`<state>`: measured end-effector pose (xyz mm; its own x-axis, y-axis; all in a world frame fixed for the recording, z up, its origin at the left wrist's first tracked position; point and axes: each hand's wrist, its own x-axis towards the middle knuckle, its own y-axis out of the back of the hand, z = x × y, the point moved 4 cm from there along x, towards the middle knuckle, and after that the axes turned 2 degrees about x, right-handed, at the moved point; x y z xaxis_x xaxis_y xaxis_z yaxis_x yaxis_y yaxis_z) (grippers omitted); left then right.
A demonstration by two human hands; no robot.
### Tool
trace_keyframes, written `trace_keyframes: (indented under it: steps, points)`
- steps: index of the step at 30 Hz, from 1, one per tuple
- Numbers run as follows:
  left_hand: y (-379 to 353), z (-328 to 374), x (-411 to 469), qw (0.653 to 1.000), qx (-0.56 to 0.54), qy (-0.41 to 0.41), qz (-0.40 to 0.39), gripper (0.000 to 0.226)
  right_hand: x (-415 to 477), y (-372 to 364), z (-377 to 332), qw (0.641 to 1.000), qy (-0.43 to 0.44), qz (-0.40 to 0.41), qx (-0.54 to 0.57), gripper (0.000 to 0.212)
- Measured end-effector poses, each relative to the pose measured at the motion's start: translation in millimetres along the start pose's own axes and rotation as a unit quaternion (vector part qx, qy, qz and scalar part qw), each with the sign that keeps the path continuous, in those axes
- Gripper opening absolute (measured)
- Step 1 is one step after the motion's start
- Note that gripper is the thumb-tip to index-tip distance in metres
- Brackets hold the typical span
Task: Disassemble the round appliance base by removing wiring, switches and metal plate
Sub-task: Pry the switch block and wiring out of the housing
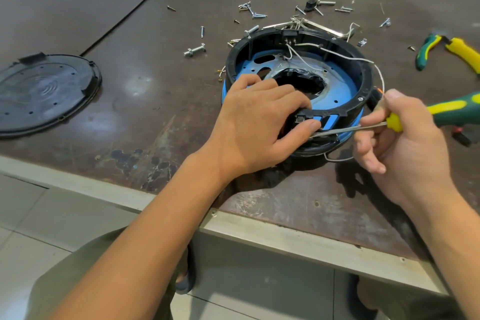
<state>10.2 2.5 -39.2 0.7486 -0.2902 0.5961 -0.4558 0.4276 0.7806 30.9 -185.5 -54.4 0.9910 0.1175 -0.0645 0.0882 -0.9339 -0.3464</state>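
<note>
The round appliance base, black with a blue rim, lies open side up on the worktable. Inside it sits a blue metal plate with a dark central hole. White wires run from a black switch block at the far rim over to the right side. My left hand grips the near rim, thumb beside a small black switch. My right hand holds a green and yellow screwdriver, whose shaft tip reaches under my left thumb at the near rim.
A black round cover lies at the far left. Several loose screws and hex keys are scattered behind the base. Green and yellow pliers lie at the right. The table's front edge runs close below my hands.
</note>
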Motion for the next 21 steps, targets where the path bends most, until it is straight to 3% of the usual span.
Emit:
trace_keyframes:
  steps: [3,8,12,14,18,21]
  points:
    - [0.2,-0.8,-0.2,1.000,-0.004,0.003,0.004,0.033,-1.3,1.1,0.5,1.000,-0.006,-0.004,0.007,0.054]
    - [0.4,-1.5,-0.1,1.000,-0.011,0.006,0.008,0.033,-14.1,2.9,-6.4,0.988,0.131,-0.030,-0.079,0.038]
    - [0.7,-1.8,0.0,1.000,-0.009,0.009,0.009,0.033,-22.6,-2.8,-7.6,0.972,0.202,-0.057,-0.110,0.038]
    - [0.8,-1.3,0.2,1.000,-0.008,0.009,0.008,0.032,-19.4,-4.5,-8.5,0.978,0.183,-0.043,-0.090,0.041]
    - [1.1,-1.9,0.9,1.000,-0.010,0.012,0.006,0.034,-4.6,-1.6,-1.5,0.998,0.044,0.008,-0.033,0.051]
    - [0.7,-2.4,1.3,1.000,-0.012,0.014,0.002,0.035,-1.2,2.3,2.7,1.000,-0.005,0.019,0.004,0.053]
